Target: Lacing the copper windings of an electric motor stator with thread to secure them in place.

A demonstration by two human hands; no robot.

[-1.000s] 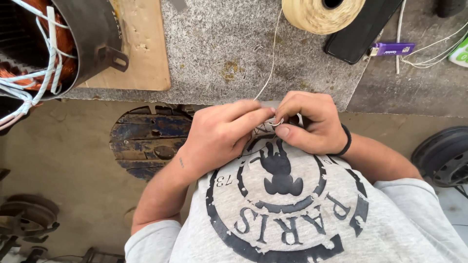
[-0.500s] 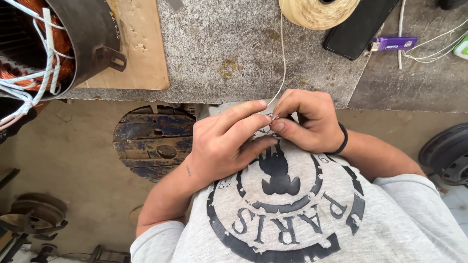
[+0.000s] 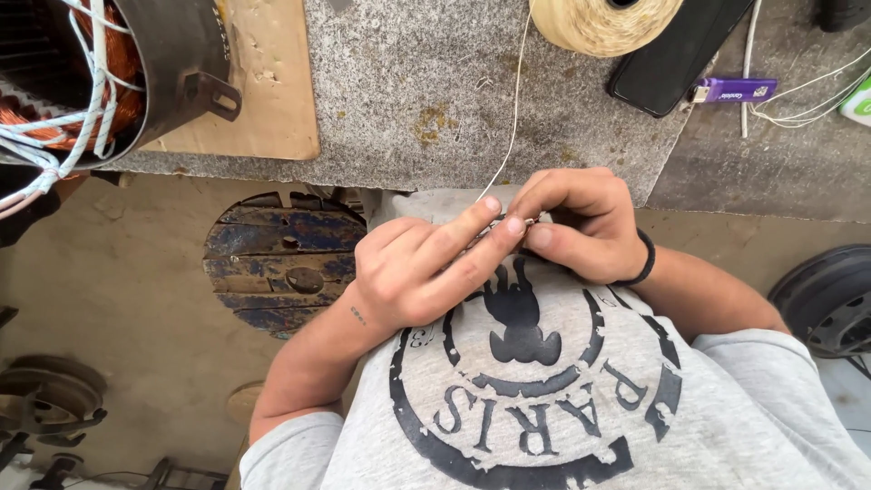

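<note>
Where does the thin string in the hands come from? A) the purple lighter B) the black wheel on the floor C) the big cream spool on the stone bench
C: the string runs from the cream spool down to both hands' fingertips.

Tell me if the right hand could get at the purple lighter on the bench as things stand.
Probably yes: the purple lighter lies in the open beyond the right hand, nothing between them, but that hand now pinches the thread with the left hand.

Single head view, looking steeply down, close over hands (image 3: 508, 249).
</note>
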